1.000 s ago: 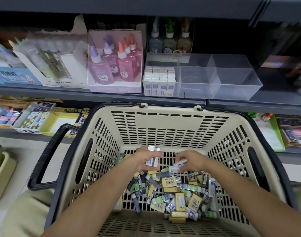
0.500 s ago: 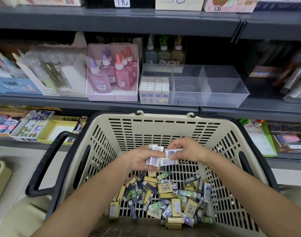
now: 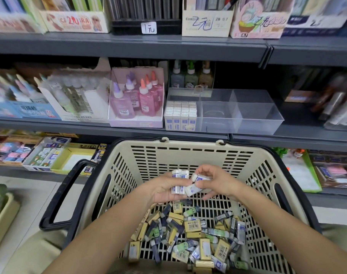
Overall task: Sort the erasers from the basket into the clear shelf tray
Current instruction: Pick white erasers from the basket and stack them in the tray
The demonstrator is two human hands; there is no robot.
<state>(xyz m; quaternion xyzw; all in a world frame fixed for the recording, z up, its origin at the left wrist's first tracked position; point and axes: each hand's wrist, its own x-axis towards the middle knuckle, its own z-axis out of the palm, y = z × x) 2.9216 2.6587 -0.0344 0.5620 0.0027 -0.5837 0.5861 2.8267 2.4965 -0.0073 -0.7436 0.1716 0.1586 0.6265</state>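
I am holding both hands close together above the basket (image 3: 188,157), over the heap of mixed erasers (image 3: 192,234) lying on its floor. My left hand (image 3: 164,191) is curling round a small stack of white erasers (image 3: 178,181) that is standing upright in my fingers. My right hand (image 3: 218,182) is pinching a white eraser (image 3: 200,177) just beside that stack. A tilted eraser (image 3: 192,189) is lying between the two hands, touching the stack. The clear shelf tray (image 3: 247,115) is sitting on the shelf (image 3: 70,123) beyond the basket's far rim, beside the glue bottles (image 3: 137,97). Its left compartment is carrying neat rows of white erasers (image 3: 180,115).
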